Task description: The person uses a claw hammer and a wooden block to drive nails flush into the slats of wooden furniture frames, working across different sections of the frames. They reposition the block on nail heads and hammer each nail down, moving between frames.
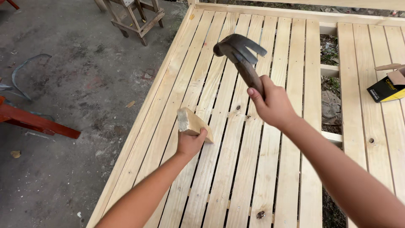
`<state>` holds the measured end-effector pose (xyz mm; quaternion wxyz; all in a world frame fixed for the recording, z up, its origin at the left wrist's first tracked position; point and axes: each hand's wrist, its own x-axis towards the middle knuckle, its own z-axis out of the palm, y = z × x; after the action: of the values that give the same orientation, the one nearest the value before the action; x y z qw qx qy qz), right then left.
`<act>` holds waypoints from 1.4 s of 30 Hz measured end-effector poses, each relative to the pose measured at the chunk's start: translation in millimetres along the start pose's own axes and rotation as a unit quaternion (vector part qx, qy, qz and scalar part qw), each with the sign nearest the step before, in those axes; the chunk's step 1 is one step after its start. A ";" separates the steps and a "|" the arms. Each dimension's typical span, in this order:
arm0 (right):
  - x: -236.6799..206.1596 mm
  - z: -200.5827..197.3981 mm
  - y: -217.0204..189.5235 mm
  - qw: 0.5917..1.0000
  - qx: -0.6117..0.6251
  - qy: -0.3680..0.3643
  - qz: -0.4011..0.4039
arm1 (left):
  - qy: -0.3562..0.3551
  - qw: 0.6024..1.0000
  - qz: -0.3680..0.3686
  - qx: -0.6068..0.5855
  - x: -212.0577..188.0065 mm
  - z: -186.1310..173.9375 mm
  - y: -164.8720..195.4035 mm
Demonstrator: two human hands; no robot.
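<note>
My right hand (273, 103) grips the brown handle of a claw hammer (238, 50), raised above the pale wooden slats, its dark head up and to the left of the hand. My left hand (190, 142) holds a short wooden block (193, 123) against a slat of the slatted frame (236, 169). The block stands tilted, its cut end facing up and left. The hammer head is above and to the right of the block, apart from it.
A black and yellow cardboard box (386, 86) lies open on the slats at the right. A gap in the slats (329, 84) shows ground and cross rails. On the concrete floor at left stand a wooden stool (135, 17) and a red beam (38, 122).
</note>
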<state>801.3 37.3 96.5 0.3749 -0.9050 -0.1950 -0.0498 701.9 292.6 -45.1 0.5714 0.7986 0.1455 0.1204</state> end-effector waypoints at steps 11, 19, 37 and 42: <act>-33.7 118.0 75.4 0.944 0.035 -0.200 0.261 | 0.072 0.994 0.012 -0.080 -30.3 27.9 3.3; -61.0 83.6 90.7 0.980 0.034 -0.089 0.173 | 0.050 0.995 0.014 -0.090 -19.9 82.6 12.4; -102.4 30.5 141.7 0.977 -0.029 -0.078 0.196 | 0.011 0.990 0.056 -0.130 12.7 150.4 29.5; -95.4 17.3 136.8 0.921 0.075 -0.156 0.348 | 0.037 0.988 0.100 -0.113 10.5 145.3 21.8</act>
<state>766.1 -68.7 -28.6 0.4005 -0.8811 0.0728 0.2408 765.8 162.3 -70.4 0.6374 0.7343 0.0712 0.2225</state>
